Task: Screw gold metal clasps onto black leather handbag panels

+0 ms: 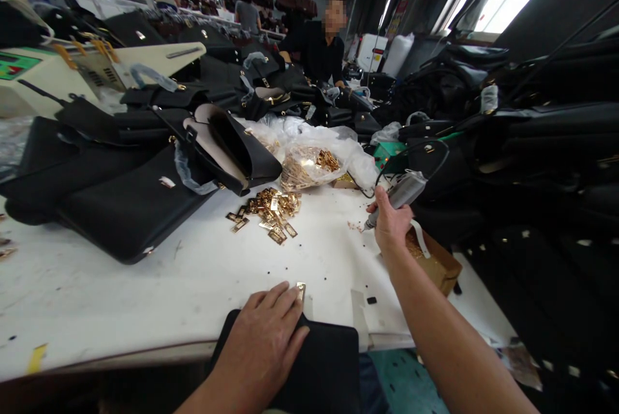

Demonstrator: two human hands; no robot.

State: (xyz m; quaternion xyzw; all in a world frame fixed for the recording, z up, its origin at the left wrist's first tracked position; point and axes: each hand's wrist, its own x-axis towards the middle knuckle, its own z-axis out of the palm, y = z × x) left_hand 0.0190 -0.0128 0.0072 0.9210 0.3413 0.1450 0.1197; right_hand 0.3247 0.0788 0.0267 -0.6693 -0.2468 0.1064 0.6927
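Note:
My left hand (265,336) lies palm down, fingers stretched out, on a black leather bag (333,346) at the table's front edge. Its fingertips touch a small gold metal plate (301,291) at the bag's top edge. In my right hand (393,224) is a grey electric screwdriver (406,189), its tip pointing down at a few tiny screws (355,226) on the white table (193,291). A pile of gold metal plates (273,207) lies beyond my left hand. Behind it, a clear plastic bag (314,166) holds more gold pieces.
A cardboard box (438,262) with small gold bits stands beside my right wrist. A green box (389,153) sits behind the screwdriver. Black handbags (126,201) cover the left side, and more are heaped at right. Another person (316,46) stands across the table.

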